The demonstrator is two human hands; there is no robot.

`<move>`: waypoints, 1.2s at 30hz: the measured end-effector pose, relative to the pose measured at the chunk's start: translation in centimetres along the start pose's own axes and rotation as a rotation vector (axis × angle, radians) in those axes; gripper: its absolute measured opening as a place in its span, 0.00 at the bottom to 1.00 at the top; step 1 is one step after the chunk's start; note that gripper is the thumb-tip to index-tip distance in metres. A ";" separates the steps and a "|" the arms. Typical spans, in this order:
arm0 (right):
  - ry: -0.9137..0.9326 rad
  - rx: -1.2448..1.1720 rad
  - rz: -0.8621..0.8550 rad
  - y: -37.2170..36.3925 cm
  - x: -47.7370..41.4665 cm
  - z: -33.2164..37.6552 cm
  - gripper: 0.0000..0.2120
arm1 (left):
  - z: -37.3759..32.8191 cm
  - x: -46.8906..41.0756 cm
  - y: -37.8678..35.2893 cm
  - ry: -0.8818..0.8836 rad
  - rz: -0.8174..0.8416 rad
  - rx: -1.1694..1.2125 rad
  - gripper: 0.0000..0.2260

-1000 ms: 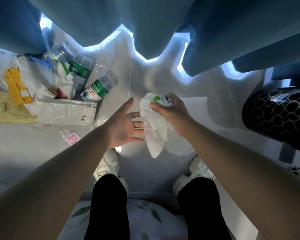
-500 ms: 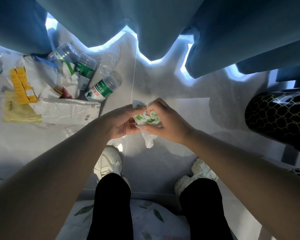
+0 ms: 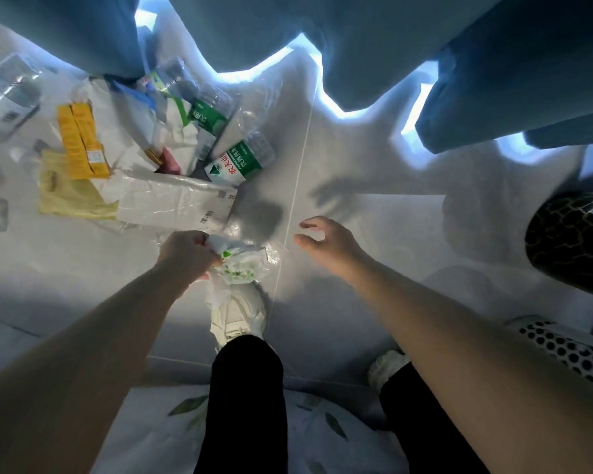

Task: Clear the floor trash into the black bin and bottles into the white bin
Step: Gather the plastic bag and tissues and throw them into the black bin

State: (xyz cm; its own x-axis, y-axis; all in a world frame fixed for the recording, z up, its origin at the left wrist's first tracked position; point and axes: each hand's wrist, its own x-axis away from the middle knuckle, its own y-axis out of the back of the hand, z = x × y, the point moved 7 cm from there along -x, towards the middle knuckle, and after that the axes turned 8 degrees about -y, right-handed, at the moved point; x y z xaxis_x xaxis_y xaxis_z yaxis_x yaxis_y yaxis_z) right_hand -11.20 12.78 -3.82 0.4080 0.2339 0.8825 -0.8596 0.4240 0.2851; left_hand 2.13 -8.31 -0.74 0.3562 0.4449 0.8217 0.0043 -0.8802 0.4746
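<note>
My left hand point(image 3: 185, 251) grips a crumpled white bag with green print point(image 3: 235, 268) just above my left shoe. My right hand point(image 3: 329, 239) hovers apart from it, fingers loosely spread and holding nothing. On the floor to the upper left lies a heap of trash: a flat white plastic mailer point(image 3: 172, 203), a yellow carton point(image 3: 83, 142), a yellow bag point(image 3: 69, 196) and green-labelled clear bottles point(image 3: 240, 162) point(image 3: 208, 116). The black bin with a gold net pattern point(image 3: 572, 241) stands at the right edge. Below it shows a corner of the white perforated bin point(image 3: 569, 347).
Blue curtains point(image 3: 356, 46) hang across the top, with bright light under their hem. Another clear bottle point(image 3: 7, 90) lies at the far left. My shoes point(image 3: 237, 316) and black trouser legs stand on the pale tiled floor, with a leaf-print bedcover point(image 3: 158, 436) at the bottom.
Both hands were bunching the white bag together; now the left hand alone holds it, moved left and lower. The right hand has let go and drawn to the right.
</note>
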 end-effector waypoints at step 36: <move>-0.172 -0.182 -0.233 3.5 3.5 -1.9 0.10 | -3.8 4.5 4.1 -0.433 -0.038 -0.399 0.06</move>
State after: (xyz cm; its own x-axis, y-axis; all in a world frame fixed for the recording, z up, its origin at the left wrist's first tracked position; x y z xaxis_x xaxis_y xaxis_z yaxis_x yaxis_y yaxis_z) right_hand -12.15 16.74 -0.48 0.5157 -0.0318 0.8562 -0.6743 0.6014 0.4285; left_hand 0.22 -9.25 6.13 0.7124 0.2931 0.6377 -0.2971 -0.6972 0.6524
